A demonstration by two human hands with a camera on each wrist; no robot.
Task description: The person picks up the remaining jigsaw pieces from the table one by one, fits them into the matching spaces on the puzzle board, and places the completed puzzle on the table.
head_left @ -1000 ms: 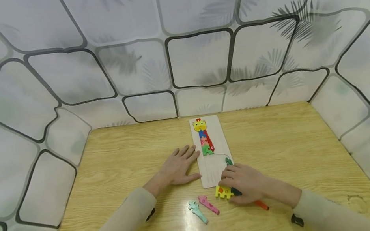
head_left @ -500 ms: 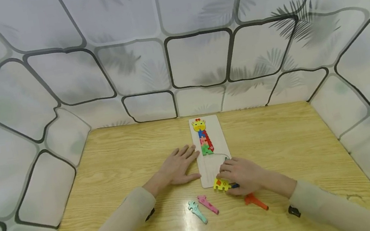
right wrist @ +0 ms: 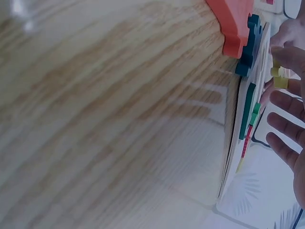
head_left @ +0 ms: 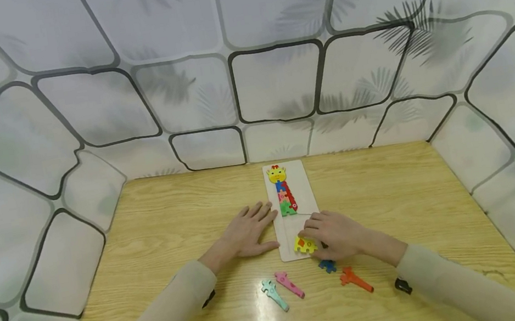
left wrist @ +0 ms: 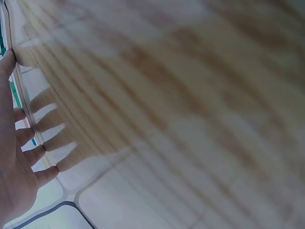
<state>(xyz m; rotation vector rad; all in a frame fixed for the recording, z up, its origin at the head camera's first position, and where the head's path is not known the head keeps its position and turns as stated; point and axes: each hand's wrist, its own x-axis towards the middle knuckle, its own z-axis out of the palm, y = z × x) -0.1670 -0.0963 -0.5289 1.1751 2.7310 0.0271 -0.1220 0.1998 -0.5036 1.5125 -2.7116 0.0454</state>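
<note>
A pale puzzle board [head_left: 302, 181] carries a partly built giraffe: a yellow head piece [head_left: 277, 174] above blue, pink, red and green neck pieces. My left hand [head_left: 246, 232] lies with fingers spread, fingertips at the board's left edge. Between thumb and fingers, my right hand [head_left: 340, 234] pinches a yellow jigsaw piece [head_left: 303, 244] with an orange patch, close over the board's lower part. The right wrist view shows this yellow piece [right wrist: 280, 82] edge-on. A dark green piece [right wrist: 247, 112] lies on the board there, mostly hidden by the right hand in the head view.
A blue piece [head_left: 327, 266] and an orange leg-shaped piece [head_left: 356, 280] lie on the wooden table [head_left: 186, 315] near the right hand. Pink [head_left: 289, 285] and mint [head_left: 274, 295] leg-shaped pieces lie below the board. Patterned fabric walls [head_left: 199, 102] surround the table.
My right hand has moved up and slightly left with the yellow piece, from below the board to over its lower part. The blue and orange pieces are uncovered. The left hand stays put.
</note>
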